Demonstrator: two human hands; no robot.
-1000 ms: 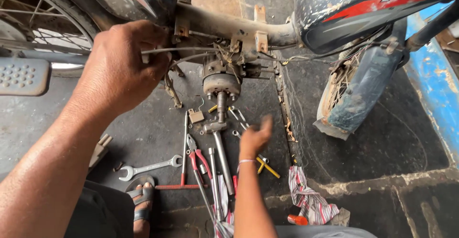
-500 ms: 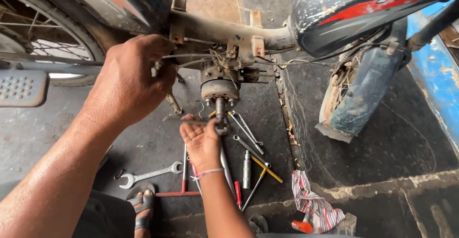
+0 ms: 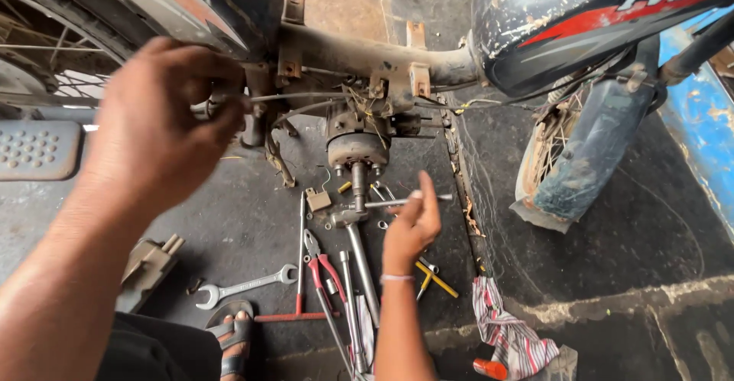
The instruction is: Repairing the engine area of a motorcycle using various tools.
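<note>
A person's left hand (image 3: 157,132), large in the upper left of the frame, pinches a thin grey metal cable (image 3: 306,96) between thumb and fingertips where it runs along the rusted, tan-coloured tubular frame (image 3: 367,58) of a stripped two-wheeler. The right hand (image 3: 410,228), at centre, is closed around a slim silver steel rod tool (image 3: 409,200), held level just below the round, grimy metal engine hub (image 3: 357,148) that hangs under the frame. A long steel shaft (image 3: 362,262) runs down from that hub toward the bottom edge. On the dark, oil-stained concrete floor (image 3: 252,220) below lie hand tools: a silver open-ended spanner (image 3: 245,285) at lower left, red-handled pliers (image 3: 325,262) beside it, a thin red-tipped rod (image 3: 300,251) standing almost vertical in the picture, and a yellow-handled screwdriver (image 3: 437,280) just right of the wrist. A striped, crumpled cloth rag (image 3: 508,327) sits at lower right. The scuffed dark-blue fuel tank (image 3: 581,21) with a red stripe fills the upper right, above a dusty blue mudguard (image 3: 592,151) and spoked wheel. A grey studded footrest (image 3: 34,150) shows at the left edge, and a sandalled foot (image 3: 233,335) at the bottom.
</note>
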